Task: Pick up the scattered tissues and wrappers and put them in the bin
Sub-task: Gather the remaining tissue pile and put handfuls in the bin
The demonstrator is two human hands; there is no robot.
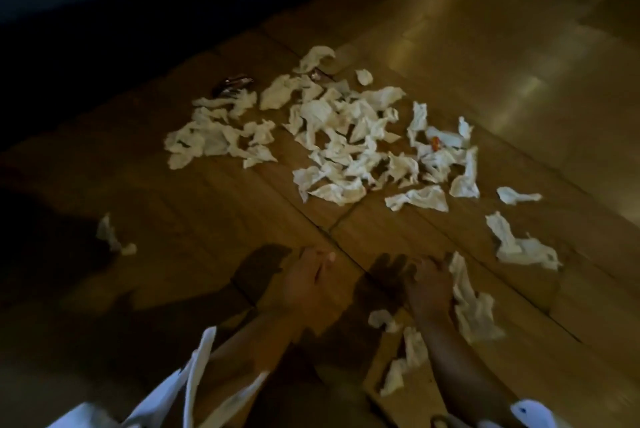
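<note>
Dim wooden floor: crumpled tissues heaped at twelve o'clock, a dark wrapper at eleven. Gathering looks barely started. Left hand is flat and empty; right hand meets a near tissue at its three o'clock, grip too blurred to tell. Next, pinch it; no bin shows.

Crumpled white tissues lie in a loose heap at mid-floor, with a smaller clump just beside it at 9 o'clock. Strays trail from 3 to 6 o'clock, among them a long strip at 4 and a twisted sheet at 5. A lone tissue lies well apart at 8 o'clock. A dark, shiny wrapper touches the clump's far edge at 11 o'clock, a second glinting wrapper sits at the heap's 12 o'clock edge, and a small orange-red scrap rests among the tissues at 3 o'clock.
</note>
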